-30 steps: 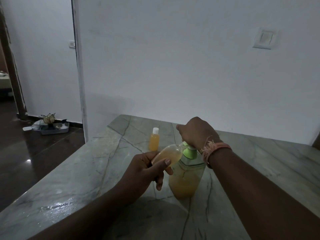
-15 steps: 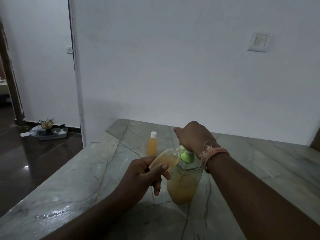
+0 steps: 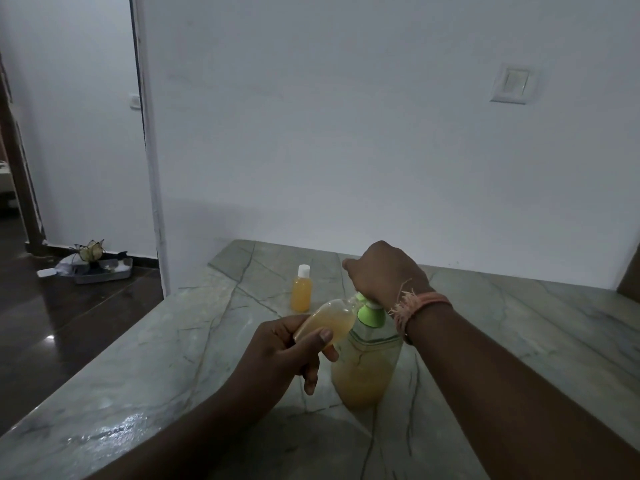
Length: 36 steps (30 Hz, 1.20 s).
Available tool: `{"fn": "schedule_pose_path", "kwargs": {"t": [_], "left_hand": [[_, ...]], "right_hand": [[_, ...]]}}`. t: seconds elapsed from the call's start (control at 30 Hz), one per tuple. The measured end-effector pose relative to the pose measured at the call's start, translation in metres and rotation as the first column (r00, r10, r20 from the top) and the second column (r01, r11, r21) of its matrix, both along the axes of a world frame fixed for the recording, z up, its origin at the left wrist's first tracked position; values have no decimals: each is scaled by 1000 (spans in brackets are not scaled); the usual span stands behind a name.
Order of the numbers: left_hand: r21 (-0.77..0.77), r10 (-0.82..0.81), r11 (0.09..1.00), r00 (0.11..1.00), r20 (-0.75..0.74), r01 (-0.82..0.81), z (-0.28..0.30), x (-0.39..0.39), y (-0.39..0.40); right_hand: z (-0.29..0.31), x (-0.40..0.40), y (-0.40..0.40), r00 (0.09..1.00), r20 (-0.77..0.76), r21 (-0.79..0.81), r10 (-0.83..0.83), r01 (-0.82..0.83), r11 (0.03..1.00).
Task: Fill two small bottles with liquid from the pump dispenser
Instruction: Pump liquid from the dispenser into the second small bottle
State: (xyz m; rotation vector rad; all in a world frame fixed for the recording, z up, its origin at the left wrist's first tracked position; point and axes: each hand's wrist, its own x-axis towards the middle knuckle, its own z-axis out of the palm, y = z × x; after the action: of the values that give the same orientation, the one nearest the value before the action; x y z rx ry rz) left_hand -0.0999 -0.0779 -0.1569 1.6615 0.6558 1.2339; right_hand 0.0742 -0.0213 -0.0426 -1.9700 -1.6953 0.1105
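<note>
Pump dispenser (image 3: 363,368) stands on the marble counter (image 3: 519,341), right hand (image 3: 384,275) curled over its green pump head. Left hand (image 3: 280,348) grips a tilted small bottle (image 3: 327,323) at the spout; capped filled bottle (image 3: 301,289) stands farther left.

Open counter (image 3: 519,341) lies right of the pump dispenser (image 3: 367,362); a capped bottle (image 3: 302,289) stands behind-left.

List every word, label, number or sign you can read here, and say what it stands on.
None can be read.
Pump dispenser: no label shows.
Capped small bottle on the marble counter: plain, no print visible.
Small bottle in the left hand: no print visible.
Wall switch: blank.
</note>
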Motion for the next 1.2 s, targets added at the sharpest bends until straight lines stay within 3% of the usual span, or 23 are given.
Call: {"fn": "schedule_pose_path", "kwargs": {"t": [0.17,0.23,0.3,0.4,0.63,0.8,1.07,1.2], "left_hand": [[-13,-1,1000,1000,7,1,1,1,-2],[-5,-3,1000,1000,7,3,1,1,-1],[1,2,1000,1000,-8,-2,2,0,0],[1,2,1000,1000,-10,-2,1,0,-1],[-17,2,1000,1000,-3,-3,4,0,-5],[-5,2,1000,1000,-17,-2,4,0,-2],[-6,18,1000,1000,-17,-19,4,0,-5],[-4,16,1000,1000,-15,-16,3,0,-3]], "right_hand": [[7,-2,-4,987,158,137,-36,14,990],[4,1,-3,991,130,151,-9,-11,989],[-2,3,0,994,102,56,40,-46,997],[-3,3,2,999,-48,-7,1,-2,1000],[8,-3,-1,990,139,60,-25,17,998],[-2,2,2,997,-77,22,-11,13,1000],[7,-2,-2,990,140,55,-18,10,998],[1,1,1,998,61,110,-30,23,994]]}}
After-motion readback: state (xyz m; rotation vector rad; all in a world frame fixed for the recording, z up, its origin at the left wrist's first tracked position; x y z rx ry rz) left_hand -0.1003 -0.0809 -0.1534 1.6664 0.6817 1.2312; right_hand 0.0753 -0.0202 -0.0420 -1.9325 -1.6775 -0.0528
